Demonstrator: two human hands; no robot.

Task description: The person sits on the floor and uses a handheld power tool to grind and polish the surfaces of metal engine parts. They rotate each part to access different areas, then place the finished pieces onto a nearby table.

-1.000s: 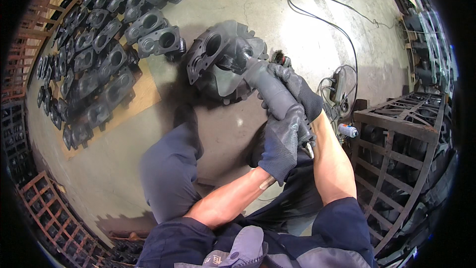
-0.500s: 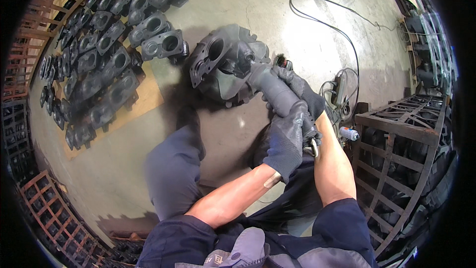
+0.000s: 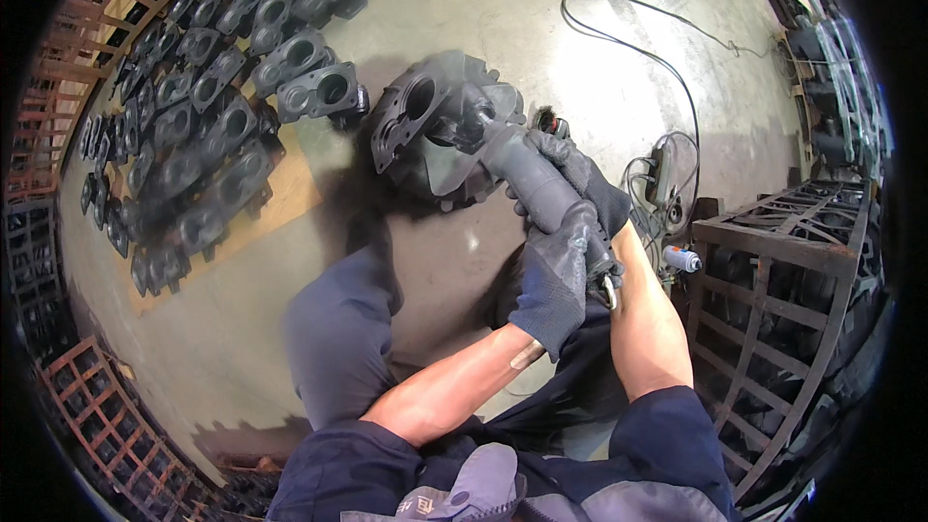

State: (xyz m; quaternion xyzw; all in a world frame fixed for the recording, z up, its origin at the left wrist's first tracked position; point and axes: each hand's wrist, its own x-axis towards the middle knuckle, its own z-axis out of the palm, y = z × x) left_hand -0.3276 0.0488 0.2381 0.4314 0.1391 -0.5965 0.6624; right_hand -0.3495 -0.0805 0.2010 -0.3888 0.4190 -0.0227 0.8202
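Observation:
Both my gloved hands are closed around a dark grey die grinder (image 3: 543, 188) with a thick cylindrical body. My left hand (image 3: 559, 266) wraps its rear part, just ahead of a shiny metal fitting at the tail. Farther forward, my right hand (image 3: 592, 179) grips the far side of the body; some of its fingers are hidden under the tool. The grinder's narrow nose points up and left into a black metal casting (image 3: 440, 135) on the floor. This casting has a flanged face with a large round hole. Where exactly the tip touches cannot be seen.
Rows of similar black castings (image 3: 227, 121) lie at left, partly on a tan sheet (image 3: 295, 179). A black cable (image 3: 667, 63) loops across the floor at right. A spray can (image 3: 681, 258) is near a metal cage (image 3: 773, 242). Another rusty cage (image 3: 106, 406) sits lower left.
The grinder and both hands have shifted slightly left. The casting stays in place.

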